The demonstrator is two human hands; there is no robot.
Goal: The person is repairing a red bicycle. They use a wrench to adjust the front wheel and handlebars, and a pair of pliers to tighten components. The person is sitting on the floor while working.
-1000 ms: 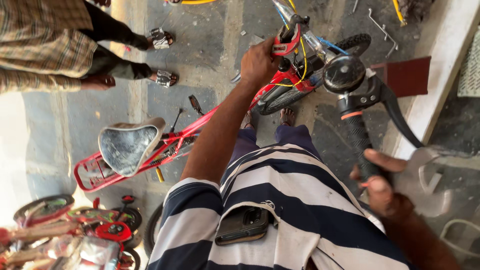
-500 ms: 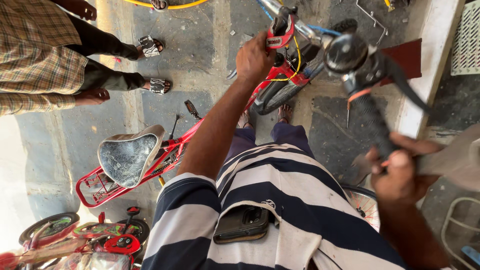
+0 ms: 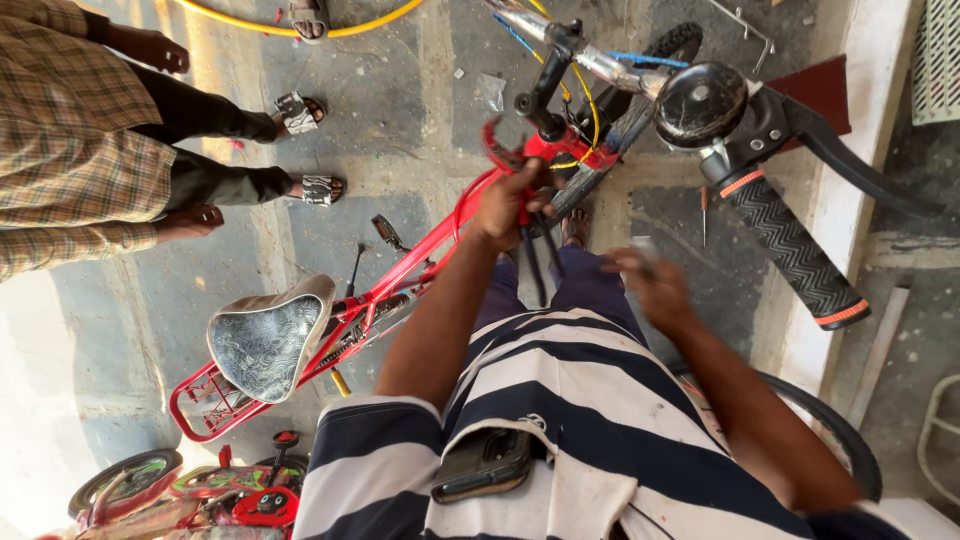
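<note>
Head view: small red bicycle [image 3: 430,250], frame under left hand [image 3: 510,205].

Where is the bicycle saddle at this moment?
In the head view the saddle is at lower left, on the red frame, left of the person's left arm and above the rear rack.

Glossy red painted metal frame [image 3: 420,262], ribbed matt rubber grip [image 3: 795,252], worn shiny saddle [image 3: 265,345].
</note>
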